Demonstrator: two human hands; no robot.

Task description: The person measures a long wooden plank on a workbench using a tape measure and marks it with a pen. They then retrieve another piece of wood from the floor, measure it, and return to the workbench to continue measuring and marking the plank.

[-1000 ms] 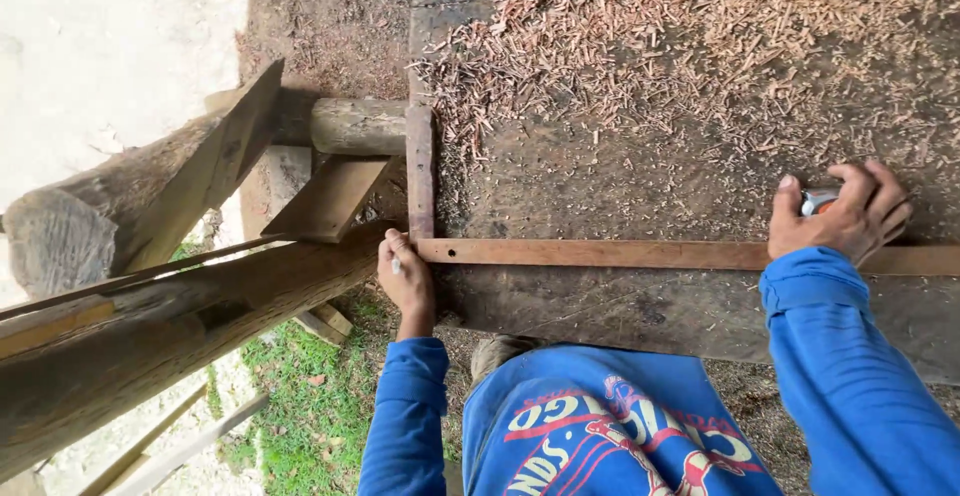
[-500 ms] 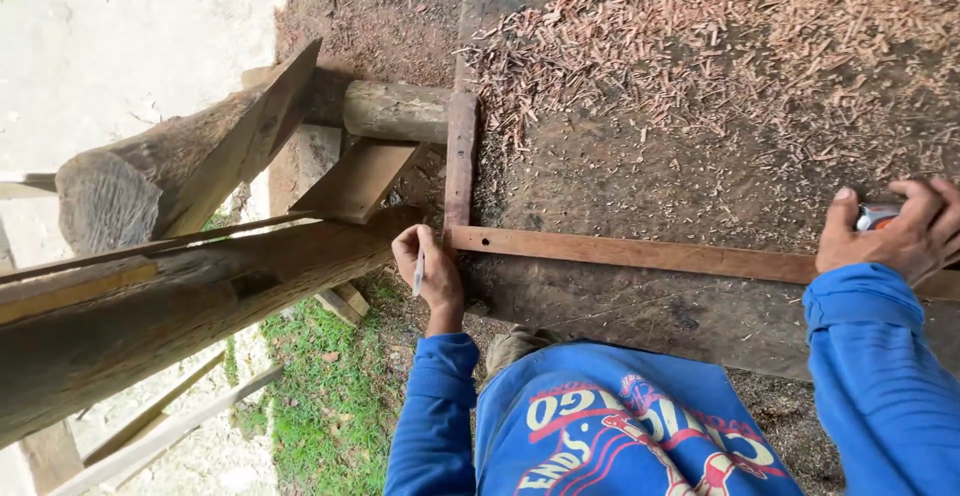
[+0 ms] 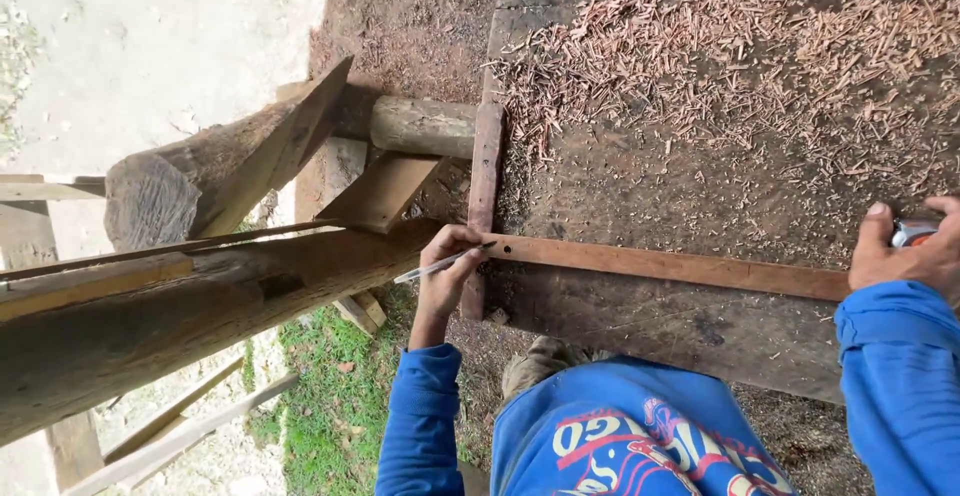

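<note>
My left hand (image 3: pixel 447 274) grips a thin pencil (image 3: pixel 440 265), its tip at the left end of a long reddish wooden strip (image 3: pixel 668 265) that lies across a dark, worn board (image 3: pixel 650 191). At the right edge my right hand (image 3: pixel 908 253) presses on the strip's other end and holds a small silver and red object (image 3: pixel 912 232), mostly hidden by the fingers. A short upright slat (image 3: pixel 484 196) meets the strip beside my left hand. Blue sleeves cover both arms.
Wood shavings (image 3: pixel 720 66) cover the far half of the board. To the left lie thick logs (image 3: pixel 215 181), a heavy beam (image 3: pixel 170 321) and angled planks (image 3: pixel 385 188). Grass (image 3: pixel 330 396) and loose sticks show below; sawdust ground lies beyond the board.
The view has shifted so the board sits further right. My left hand has turned and now shows the pencil, tip against the strip's end. My right hand stays on the strip.
</note>
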